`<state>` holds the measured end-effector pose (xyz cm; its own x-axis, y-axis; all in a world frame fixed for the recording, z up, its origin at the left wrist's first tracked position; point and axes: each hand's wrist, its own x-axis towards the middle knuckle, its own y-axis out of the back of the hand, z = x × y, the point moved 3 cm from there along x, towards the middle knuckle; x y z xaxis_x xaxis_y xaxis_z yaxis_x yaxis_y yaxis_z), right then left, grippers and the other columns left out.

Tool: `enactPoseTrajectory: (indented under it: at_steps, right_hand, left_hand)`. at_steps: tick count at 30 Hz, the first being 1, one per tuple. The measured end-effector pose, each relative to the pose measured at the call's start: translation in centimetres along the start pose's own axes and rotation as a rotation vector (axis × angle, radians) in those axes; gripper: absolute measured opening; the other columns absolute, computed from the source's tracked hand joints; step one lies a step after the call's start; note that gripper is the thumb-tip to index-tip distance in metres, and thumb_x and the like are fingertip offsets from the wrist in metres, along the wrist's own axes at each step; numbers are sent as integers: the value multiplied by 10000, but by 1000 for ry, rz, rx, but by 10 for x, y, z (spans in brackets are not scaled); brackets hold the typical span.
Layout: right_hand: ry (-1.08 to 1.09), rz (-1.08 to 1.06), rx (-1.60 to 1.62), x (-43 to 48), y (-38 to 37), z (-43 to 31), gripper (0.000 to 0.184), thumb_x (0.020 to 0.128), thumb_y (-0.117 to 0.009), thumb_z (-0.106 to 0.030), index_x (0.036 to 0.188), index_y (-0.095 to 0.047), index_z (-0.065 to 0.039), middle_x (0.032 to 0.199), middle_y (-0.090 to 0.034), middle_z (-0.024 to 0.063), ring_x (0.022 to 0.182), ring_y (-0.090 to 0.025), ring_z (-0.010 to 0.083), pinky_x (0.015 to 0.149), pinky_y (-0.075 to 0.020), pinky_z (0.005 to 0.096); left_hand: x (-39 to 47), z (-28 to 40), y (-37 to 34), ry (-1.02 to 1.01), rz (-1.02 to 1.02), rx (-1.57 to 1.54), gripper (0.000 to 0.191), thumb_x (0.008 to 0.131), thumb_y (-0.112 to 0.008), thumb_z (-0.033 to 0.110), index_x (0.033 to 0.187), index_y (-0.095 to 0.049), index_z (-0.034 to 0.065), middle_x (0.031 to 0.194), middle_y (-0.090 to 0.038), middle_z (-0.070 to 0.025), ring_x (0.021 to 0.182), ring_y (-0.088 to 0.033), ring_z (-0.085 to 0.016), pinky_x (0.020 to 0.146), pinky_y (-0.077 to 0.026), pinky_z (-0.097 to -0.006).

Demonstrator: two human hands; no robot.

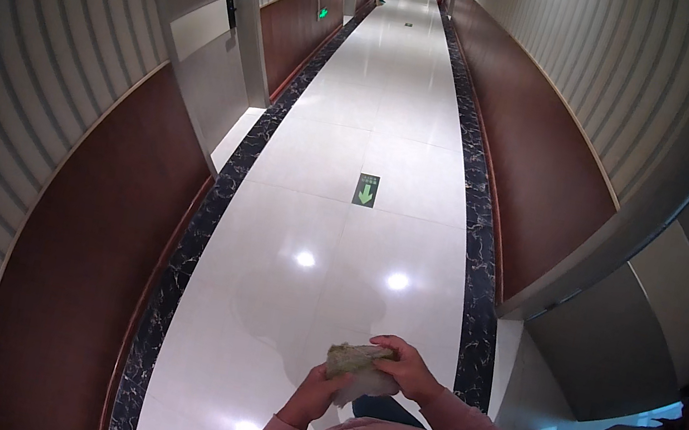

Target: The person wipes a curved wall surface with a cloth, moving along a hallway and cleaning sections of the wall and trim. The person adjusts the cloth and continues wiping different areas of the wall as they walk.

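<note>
Both my hands hold a folded cloth [361,371], pale with a greenish, fuzzy top layer, in front of my body. My left hand [316,393] grips its lower left side, the thumb lying on top. At the upper right corner my right hand [403,369] pinches it between thumb and fingers. A thin whitish part of the cloth hangs towards my pink top. Below the hands a bit of dark trouser leg shows.
A long corridor of glossy white tiles [341,235] runs ahead, edged with black marble strips. A green arrow sign [366,190] is on the floor. A grey door [209,39] with a black handle stands left; a doorway opens at the right, with a partly visible red shape beyond.
</note>
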<state>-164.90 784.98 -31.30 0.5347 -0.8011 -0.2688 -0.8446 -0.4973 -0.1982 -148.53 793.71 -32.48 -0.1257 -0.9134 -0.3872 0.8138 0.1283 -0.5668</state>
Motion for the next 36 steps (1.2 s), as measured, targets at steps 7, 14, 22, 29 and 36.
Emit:
enactPoseTrajectory:
  at_steps: [7,14,22,29,36]
  right_hand:
    - [-146,-180,242,132,-14,-21,399,935,-588,-216,1269,-511,-13,1149,-587,95,1025,-568,176,872,-491,324]
    - [-492,-406,354,231,-42,-42,457,977,-480,-421,1156,-584,-14,986,-627,67,820,-608,148,656,-519,315]
    - [-155,18,182,286,-26,-75,314,904,-605,-230,1125,-589,-7,1014,-624,73,906,-569,144,778,-491,306]
    - [63,455,165,310,-36,-110,334,954,-526,-252,1132,-586,24,954,-635,82,818,-592,129,710,-506,285]
    - [5,537,254,329,-60,-126,363,974,-505,-294,1104,-594,34,961,-632,72,828,-584,129,719,-503,282]
  left_hand:
    - [71,95,32,-214,212,129,374,900,-540,66,1264,-488,-2,1169,-589,-99,1037,-576,-183,880,-486,-324]
    - [142,186,56,-274,309,193,361,902,-527,60,1257,-483,16,1163,-577,-105,1025,-579,-203,876,-487,-331]
    - [228,233,63,-258,56,302,389,890,-507,72,1270,-472,-2,1186,-567,-129,1037,-581,-218,870,-486,-332]
    - [282,280,84,-220,-40,503,321,886,-577,101,1188,-561,-5,1071,-625,-85,940,-590,-156,801,-505,-299]
    - [304,304,114,-111,-140,403,305,914,-564,121,1193,-557,-3,1081,-622,-86,934,-590,-142,803,-507,-290]
